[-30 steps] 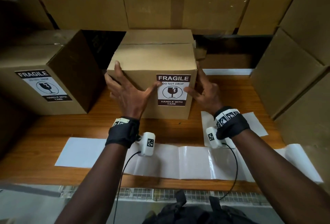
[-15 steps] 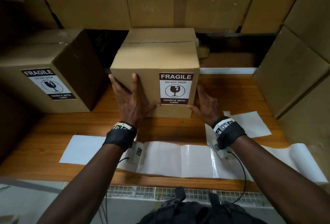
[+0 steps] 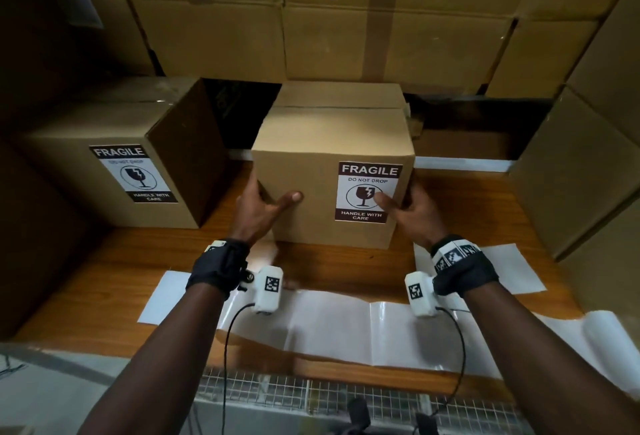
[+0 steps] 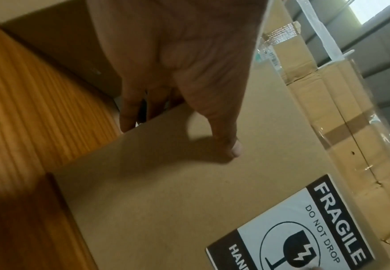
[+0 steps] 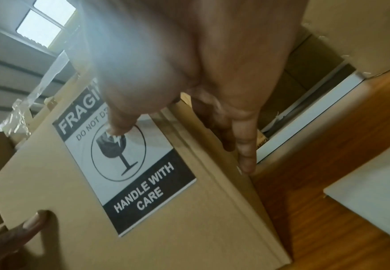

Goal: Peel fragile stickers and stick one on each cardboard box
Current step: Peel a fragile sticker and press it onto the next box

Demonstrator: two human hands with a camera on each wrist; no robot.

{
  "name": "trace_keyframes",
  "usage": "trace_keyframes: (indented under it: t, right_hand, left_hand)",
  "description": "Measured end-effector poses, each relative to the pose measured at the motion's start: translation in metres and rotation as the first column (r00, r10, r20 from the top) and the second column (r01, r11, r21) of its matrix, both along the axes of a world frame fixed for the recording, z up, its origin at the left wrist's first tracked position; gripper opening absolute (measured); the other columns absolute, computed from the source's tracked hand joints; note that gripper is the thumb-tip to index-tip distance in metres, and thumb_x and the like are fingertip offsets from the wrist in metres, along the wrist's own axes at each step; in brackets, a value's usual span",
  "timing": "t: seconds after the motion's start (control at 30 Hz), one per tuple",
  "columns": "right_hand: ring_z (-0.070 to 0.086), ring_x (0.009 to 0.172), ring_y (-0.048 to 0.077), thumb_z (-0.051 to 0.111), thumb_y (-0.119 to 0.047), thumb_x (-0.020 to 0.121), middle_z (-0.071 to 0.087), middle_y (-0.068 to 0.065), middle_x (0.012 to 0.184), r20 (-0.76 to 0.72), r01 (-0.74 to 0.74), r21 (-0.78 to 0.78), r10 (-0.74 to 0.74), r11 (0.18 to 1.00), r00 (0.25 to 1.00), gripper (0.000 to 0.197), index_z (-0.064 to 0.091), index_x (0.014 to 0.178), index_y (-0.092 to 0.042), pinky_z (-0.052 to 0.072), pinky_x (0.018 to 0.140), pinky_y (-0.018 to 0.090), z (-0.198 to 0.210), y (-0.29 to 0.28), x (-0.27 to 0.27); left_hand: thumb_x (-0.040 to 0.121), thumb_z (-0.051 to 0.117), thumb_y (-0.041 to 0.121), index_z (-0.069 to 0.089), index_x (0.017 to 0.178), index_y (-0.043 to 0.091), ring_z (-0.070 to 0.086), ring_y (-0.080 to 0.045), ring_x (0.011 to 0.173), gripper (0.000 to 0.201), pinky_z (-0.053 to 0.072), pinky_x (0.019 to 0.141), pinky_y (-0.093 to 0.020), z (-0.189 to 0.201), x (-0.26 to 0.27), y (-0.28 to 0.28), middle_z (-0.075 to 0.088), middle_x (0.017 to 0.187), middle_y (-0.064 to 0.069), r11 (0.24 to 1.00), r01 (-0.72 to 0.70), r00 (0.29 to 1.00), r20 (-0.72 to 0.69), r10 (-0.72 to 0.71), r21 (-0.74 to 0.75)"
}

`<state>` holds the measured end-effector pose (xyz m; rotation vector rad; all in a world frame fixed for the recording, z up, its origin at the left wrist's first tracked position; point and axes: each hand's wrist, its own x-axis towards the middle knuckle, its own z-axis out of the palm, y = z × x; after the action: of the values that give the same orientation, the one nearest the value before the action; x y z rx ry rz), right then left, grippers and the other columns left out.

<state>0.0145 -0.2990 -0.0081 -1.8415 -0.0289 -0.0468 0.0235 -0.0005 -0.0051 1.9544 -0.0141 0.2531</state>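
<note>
A wall of stacked cartons (image 3: pixel 346 36) rings the wooden table (image 3: pixel 138 261). The middle box (image 3: pixel 311 199) stands on it, its sticker (image 3: pixel 367 192) already on the front. It looks stiff and probably light, best held by its two sides. The left hand (image 3: pixel 259 207) and right hand (image 3: pixel 412 207) clasp those sides, thumbs pressed on the front. A labelled box (image 3: pixel 114 164) just left and the backing strip (image 3: pixel 329 323) in front crowd any slide.

Dim, warm head view with bowed edges; glare on the backing strip (image 3: pixel 332 334) below the cardboard box (image 3: pixel 304 171). Wrist views blur near the palms — a bright window (image 5: pixel 43 25) above the box.
</note>
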Motion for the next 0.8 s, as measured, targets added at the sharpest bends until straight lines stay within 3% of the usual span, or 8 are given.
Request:
trace_keyframes:
  t: [0.13,0.23,0.3,0.4,0.47,0.6,0.7,0.8]
  right_hand:
    - [0.067,0.105,0.011,0.074,-0.050,0.073,0.067,-0.008,0.117,-0.035,0.022,0.077,-0.020,0.997,0.999,0.050,0.056,0.117,-0.036,0.058,0.078,0.030,0.003,0.007,-0.007]
    - [0.066,0.112,0.013,0.076,-0.050,0.074,0.068,-0.009,0.120,0.019,0.039,0.103,-0.041,0.994,0.999,0.059,0.054,0.127,-0.036,0.059,0.081,0.032,0.015,0.010,-0.013]
    - [0.065,0.118,0.015,0.077,-0.049,0.075,0.067,-0.007,0.128,0.081,0.033,0.097,-0.041,0.995,0.996,0.067,0.051,0.136,-0.038,0.059,0.088,0.039,0.028,0.014,-0.018]
    - [0.061,0.123,0.010,0.079,-0.043,0.077,0.063,-0.011,0.134,0.162,0.037,0.069,-0.048,0.997,0.986,0.076,0.043,0.144,-0.042,0.057,0.093,0.041,0.057,0.021,-0.028]
    - [0.060,0.121,0.006,0.080,-0.038,0.075,0.063,-0.013,0.132,0.202,0.056,0.066,-0.068,0.996,0.977,0.076,0.045,0.141,-0.041,0.057,0.094,0.041,0.080,0.027,-0.039]
    - [0.062,0.114,-0.005,0.083,-0.025,0.078,0.065,-0.025,0.125,0.326,0.065,0.036,-0.073,0.997,0.942,0.086,0.038,0.150,-0.036,0.058,0.079,0.020,0.129,0.042,-0.066]
    - [0.060,0.109,-0.013,0.081,-0.016,0.080,0.064,-0.037,0.116,0.399,0.052,0.008,-0.051,0.999,0.915,0.089,0.033,0.154,-0.031,0.053,0.076,0.009,0.163,0.054,-0.086]
    - [0.059,0.112,-0.013,0.081,-0.022,0.078,0.062,-0.034,0.121,0.466,0.009,-0.038,0.010,0.999,0.885,0.094,0.029,0.155,-0.034,0.052,0.079,0.008,0.194,0.071,-0.107]
  left_hand:
    - [0.078,0.085,0.032,0.043,0.148,0.017,0.059,-0.009,0.117,0.083,0.053,0.084,-0.012,0.007,0.001,0.007,0.060,0.138,0.000,0.997,0.049,0.999,0.003,-0.049,-0.056]
    - [0.080,0.085,0.026,0.045,0.148,0.016,0.060,-0.012,0.117,0.080,0.051,0.078,-0.006,0.021,-0.001,0.015,0.061,0.137,-0.001,0.996,0.059,0.997,0.047,-0.056,-0.068]
    - [0.080,0.085,0.029,0.045,0.149,0.019,0.061,-0.005,0.112,0.081,0.051,0.079,-0.005,0.035,-0.001,0.022,0.061,0.134,0.003,0.995,0.064,0.995,0.085,-0.058,-0.071]
    - [0.082,0.083,0.035,0.039,0.153,0.027,0.058,0.018,0.101,0.084,0.053,0.080,-0.008,0.063,-0.004,0.033,0.059,0.123,0.022,0.993,0.105,0.982,0.166,-0.094,-0.060]
    - [0.083,0.082,0.036,0.036,0.155,0.029,0.058,0.016,0.105,0.085,0.057,0.087,-0.018,0.085,-0.007,0.040,0.058,0.126,0.022,0.987,0.154,0.965,0.222,-0.139,-0.053]
    - [0.079,0.085,0.044,0.039,0.153,0.038,0.060,-0.009,0.124,0.087,0.058,0.096,-0.045,0.123,-0.023,0.060,0.059,0.141,0.013,0.967,0.245,0.933,0.286,-0.218,-0.064]
    - [0.077,0.086,0.044,0.043,0.151,0.034,0.063,-0.009,0.122,0.086,0.060,0.091,-0.044,0.152,-0.044,0.076,0.062,0.137,0.012,0.955,0.283,0.915,0.325,-0.241,-0.089]
    - [0.081,0.082,0.029,0.045,0.148,0.030,0.066,-0.004,0.114,0.077,0.062,0.085,-0.035,0.182,-0.070,0.093,0.065,0.130,0.014,0.946,0.300,0.899,0.366,-0.238,-0.121]
